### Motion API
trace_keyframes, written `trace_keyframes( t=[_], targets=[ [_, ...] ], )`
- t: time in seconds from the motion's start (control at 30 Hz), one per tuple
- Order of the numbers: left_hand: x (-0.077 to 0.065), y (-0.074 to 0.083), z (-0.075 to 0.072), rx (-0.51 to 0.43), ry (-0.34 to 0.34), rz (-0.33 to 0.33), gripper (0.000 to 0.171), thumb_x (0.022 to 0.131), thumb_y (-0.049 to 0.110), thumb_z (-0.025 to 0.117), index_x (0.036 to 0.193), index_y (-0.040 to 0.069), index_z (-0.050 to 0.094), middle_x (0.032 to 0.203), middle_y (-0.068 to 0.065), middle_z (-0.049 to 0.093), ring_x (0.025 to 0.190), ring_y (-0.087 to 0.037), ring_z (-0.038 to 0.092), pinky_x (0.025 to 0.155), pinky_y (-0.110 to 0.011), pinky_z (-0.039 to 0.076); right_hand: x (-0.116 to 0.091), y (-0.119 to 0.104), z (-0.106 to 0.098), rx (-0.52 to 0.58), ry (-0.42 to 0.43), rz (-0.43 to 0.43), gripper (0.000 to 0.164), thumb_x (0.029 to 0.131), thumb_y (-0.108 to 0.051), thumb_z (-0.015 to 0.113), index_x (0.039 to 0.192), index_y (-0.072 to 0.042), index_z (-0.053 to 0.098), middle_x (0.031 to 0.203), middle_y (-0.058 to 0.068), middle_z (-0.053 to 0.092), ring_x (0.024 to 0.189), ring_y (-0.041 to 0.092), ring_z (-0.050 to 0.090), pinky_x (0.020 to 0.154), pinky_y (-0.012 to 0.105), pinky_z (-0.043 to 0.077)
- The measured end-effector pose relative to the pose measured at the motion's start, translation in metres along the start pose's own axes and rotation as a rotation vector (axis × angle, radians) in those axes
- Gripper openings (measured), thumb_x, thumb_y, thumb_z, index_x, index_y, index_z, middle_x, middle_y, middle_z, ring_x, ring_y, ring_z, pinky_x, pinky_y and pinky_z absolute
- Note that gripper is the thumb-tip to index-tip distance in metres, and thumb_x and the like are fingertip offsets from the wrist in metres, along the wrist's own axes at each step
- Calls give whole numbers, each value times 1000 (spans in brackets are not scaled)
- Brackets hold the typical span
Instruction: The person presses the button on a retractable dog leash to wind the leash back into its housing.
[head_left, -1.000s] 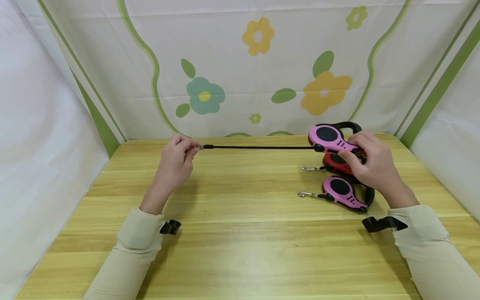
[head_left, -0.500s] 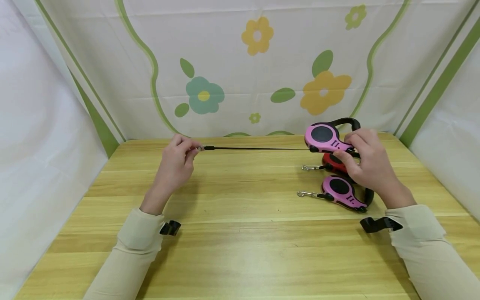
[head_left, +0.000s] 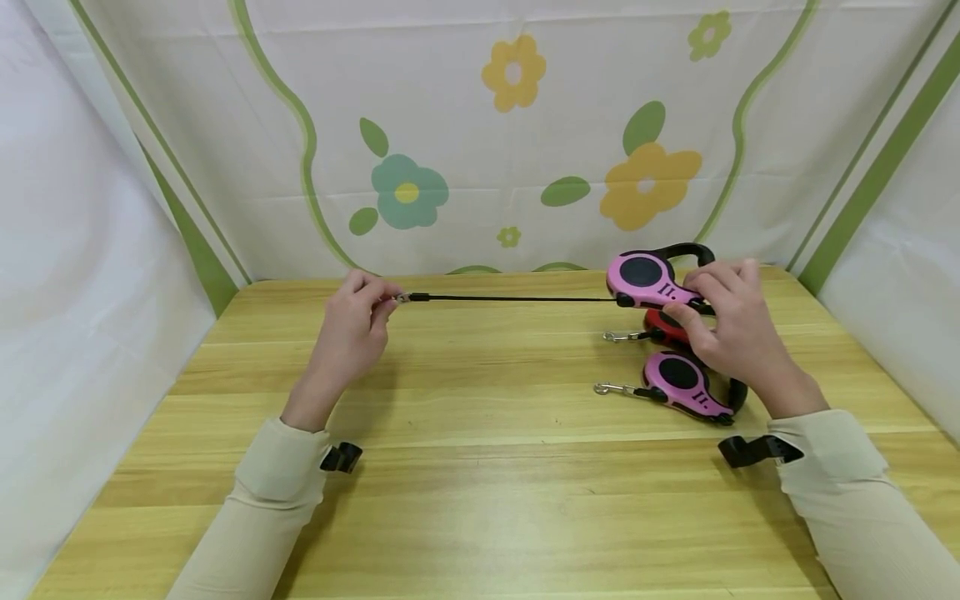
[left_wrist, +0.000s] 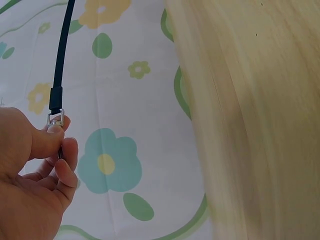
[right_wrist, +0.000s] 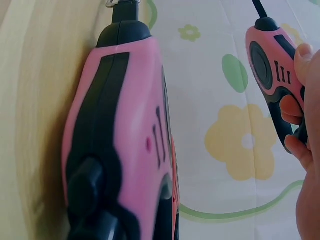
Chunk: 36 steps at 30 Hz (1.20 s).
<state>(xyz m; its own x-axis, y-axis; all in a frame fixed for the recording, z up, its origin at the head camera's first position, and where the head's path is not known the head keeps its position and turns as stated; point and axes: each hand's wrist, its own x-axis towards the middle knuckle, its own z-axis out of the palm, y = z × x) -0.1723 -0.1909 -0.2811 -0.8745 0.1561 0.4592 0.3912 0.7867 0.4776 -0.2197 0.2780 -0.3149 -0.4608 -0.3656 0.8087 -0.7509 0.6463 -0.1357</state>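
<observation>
A pink and black retractable dog leash [head_left: 642,272] is held up by my right hand [head_left: 733,329], with fingers and thumb gripping its handle end. Its black strap [head_left: 517,298] runs out straight and taut to the left. At the strap's far end, my left hand [head_left: 351,325] pinches the metal clip [left_wrist: 56,119] between thumb and fingers, which hide most of it. Beneath the right hand, a second pink leash [head_left: 678,373] lies on the table. Behind it is a red leash [head_left: 662,325], partly covered by the held leash and the hand.
The wooden table [head_left: 480,492] carries the two lying leashes on its right side, their metal clips pointing left. A white floral cloth [head_left: 465,125] stands up along the back edge, with white cloth at both sides.
My right hand and the pink leash have shifted slightly left, so the pulled-out strap is a little shorter. The left hand has hardly moved.
</observation>
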Motion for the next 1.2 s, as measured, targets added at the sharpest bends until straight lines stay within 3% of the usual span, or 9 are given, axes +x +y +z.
trace_keyframes(
  t=[0.7,1.2],
  targets=[
    [1,6,3,-1,2,17,18,107,-2,57,113,-6,74,106,-21,60,89,-33,63,78,-42,55,-4,-2,0,7,15,18,74,106,-60,53,91,12,63,97,30,65,96,51,46,87,54,28],
    [0,5,5,-2,14,54,17,105,-4,59,109,-3,75,103,-20,61,87,-31,64,77,-40,55,-2,-4,1,19,0,20,75,106,-61,53,90,12,64,96,29,66,95,48,48,87,53,28]
  ],
)
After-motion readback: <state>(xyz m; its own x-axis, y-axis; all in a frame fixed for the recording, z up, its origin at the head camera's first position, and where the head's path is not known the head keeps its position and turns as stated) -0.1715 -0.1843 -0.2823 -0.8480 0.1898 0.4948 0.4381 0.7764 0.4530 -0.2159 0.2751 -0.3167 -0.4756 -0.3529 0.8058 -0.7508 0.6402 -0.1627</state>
